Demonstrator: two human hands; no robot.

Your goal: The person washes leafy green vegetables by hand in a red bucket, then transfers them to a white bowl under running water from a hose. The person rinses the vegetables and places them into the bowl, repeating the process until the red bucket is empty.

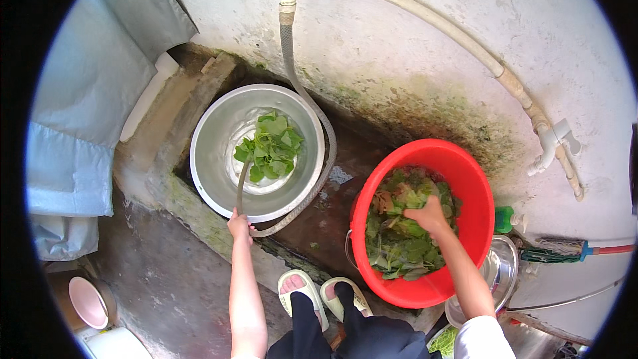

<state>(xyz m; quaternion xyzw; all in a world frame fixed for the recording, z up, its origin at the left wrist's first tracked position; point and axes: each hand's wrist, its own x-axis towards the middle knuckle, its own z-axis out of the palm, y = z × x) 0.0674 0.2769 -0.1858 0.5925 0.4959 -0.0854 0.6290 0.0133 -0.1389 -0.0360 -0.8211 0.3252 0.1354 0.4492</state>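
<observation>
Two forearms (466, 279): R hand (429, 217) in 1 bucket (470, 193) w/ leaves (407, 254), grip unclear; L hand (240, 227) gripping 1 hose (331, 149).

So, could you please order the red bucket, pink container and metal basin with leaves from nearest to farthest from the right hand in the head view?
1. Red bucket: around the right hand.
2. Metal basin: to the left, holding leaves.
3. Pink container: far lower left.
</observation>
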